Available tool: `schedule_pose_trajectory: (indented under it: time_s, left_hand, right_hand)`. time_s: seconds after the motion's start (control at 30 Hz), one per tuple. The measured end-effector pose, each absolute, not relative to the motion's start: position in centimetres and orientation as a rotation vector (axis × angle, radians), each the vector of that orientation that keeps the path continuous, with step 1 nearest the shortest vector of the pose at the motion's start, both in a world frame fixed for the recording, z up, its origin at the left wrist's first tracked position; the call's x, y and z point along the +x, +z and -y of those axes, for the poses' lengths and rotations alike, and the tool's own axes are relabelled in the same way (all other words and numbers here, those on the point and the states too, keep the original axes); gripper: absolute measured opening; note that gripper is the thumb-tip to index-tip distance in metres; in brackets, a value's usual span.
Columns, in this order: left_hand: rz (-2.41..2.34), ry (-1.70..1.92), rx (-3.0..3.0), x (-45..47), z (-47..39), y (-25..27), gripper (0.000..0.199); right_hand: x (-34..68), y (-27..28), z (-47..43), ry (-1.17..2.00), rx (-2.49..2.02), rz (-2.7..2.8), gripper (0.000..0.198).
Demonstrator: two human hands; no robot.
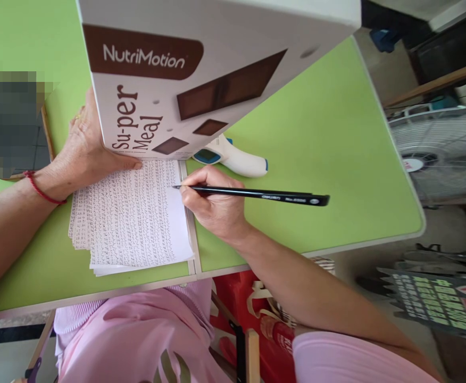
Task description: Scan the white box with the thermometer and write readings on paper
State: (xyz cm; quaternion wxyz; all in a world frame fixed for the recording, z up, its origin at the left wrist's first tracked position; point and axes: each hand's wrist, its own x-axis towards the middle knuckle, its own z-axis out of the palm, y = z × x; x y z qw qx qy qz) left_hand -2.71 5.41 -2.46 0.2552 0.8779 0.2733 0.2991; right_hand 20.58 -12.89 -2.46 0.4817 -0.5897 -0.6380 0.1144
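A black pen [265, 196] is pinched in my right hand [217, 205], its tip touching the top sheet near the right margin. The stack of papers [133, 218], covered in dense rows of small dark marks, lies slightly fanned on the table. My left hand [83, 151] rests at the lower left corner of a tall white NutriMotion box [145, 96]. Its thumb stretches out over the paper along the box's bottom edge; the other fingers are partly hidden behind the box. The box also covers the upper part of the papers.
A white and blue handheld thermometer [241, 159] lies right of the box. At the green table's [305, 143] left is a dark framed object [21, 127], partly pixelated. Beyond the right edge are a fan [436, 154] and a printed sign [436, 303]; a red bag [236, 303] is below.
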Motion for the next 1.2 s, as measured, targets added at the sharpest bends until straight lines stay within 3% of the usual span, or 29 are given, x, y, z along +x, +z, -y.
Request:
schedule_pose_trajectory:
  time_s: [0.2,0.6,0.8,0.97,1.2]
  left_hand:
    - [-0.824,0.649,2.469,-2.5,-5.3,-2.0,0.081]
    - [-0.787,0.749,2.418,-2.8,-6.2,-3.5,0.095]
    - [-0.778,0.773,2.406,-2.4,-5.7,-2.6,0.081]
    - [-0.851,0.731,2.415,-2.0,-5.7,-2.3,0.090]
    - [-0.749,0.778,2.374,-2.7,-5.7,-2.7,0.086]
  right_hand:
    - [20.6,-2.4,12.9,0.274,-1.438,1.502,0.013]
    - [20.7,-2.5,13.0,0.268,-1.462,1.546,0.012]
    - [20.6,-2.5,12.9,0.288,-1.432,1.530,0.012]
    - [20.7,-2.5,12.9,0.280,-1.427,1.516,0.013]
    - [20.7,-2.6,12.9,0.232,-1.404,1.568,0.016]
